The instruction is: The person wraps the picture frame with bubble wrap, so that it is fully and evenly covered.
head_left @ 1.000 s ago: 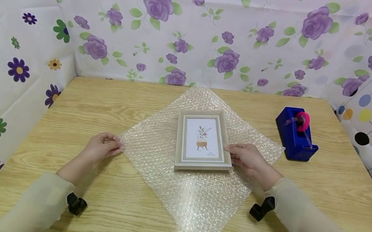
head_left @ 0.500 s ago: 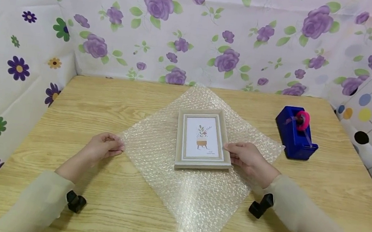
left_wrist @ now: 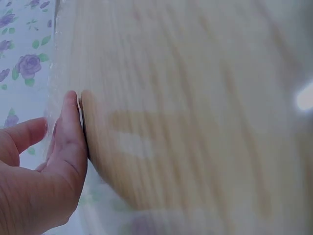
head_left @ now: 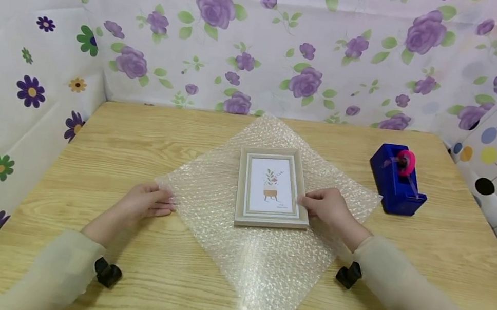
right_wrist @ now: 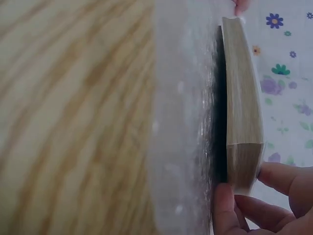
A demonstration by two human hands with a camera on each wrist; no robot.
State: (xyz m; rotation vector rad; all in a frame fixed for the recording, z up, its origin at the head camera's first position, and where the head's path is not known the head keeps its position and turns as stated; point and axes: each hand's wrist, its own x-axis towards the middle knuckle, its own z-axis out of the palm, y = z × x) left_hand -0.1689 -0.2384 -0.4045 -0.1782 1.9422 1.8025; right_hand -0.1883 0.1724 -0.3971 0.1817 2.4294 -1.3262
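A cream picture frame with a potted-plant print lies face up on a square sheet of bubble wrap, which is turned cornerwise on the wooden table. My right hand pinches the frame at its right edge, near the lower corner. In the right wrist view, the thumb and fingers of that hand sit on either side of the frame's edge, and a dark gap shows beneath it. At the left corner of the wrap, my left hand holds the sheet between thumb and fingers, low against the table.
A blue tape dispenser with a pink-cored roll stands on the table at the right, close to the wrap's right corner. Flower-patterned sheeting rises behind the table, with patterned sheets along both sides.
My left hand has shifted slightly to the right over the wrap's corner, its fingers reaching farther in. The frame and my right hand stay nearly where they were.
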